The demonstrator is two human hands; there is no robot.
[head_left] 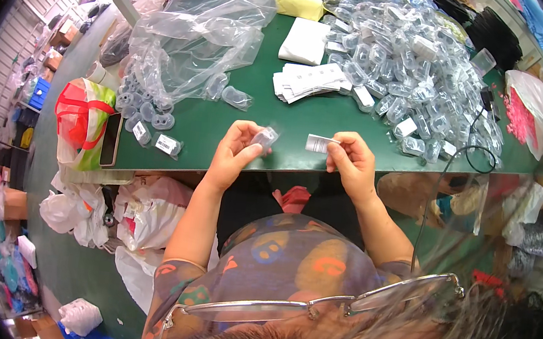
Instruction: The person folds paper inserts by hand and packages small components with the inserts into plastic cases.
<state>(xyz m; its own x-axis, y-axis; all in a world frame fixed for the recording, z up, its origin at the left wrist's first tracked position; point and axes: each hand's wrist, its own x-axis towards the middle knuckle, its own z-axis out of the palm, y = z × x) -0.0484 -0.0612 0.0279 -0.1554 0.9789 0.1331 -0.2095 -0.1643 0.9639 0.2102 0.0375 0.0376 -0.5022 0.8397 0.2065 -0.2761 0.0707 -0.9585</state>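
Note:
Near the front edge of the green table (221,144), my left hand (236,152) pinches a small clear plastic case in a bag (266,137). Across a short gap, my right hand (354,163) holds a small white barcode label (318,144) between thumb and fingers. The label and the case do not touch. Beyond my hands lies a fanned stack of white label sheets (308,82). To the left, a bagged case with a barcode label (168,145) rests near the table edge, beside several other clear cases.
A big heap of clear bagged cases (404,64) covers the table's far right. Clear plastic sheeting (200,34) lies at the far left. A black cable (449,169) hangs over the right front edge. A phone (111,140) and a colourful bag (79,121) are at the left edge.

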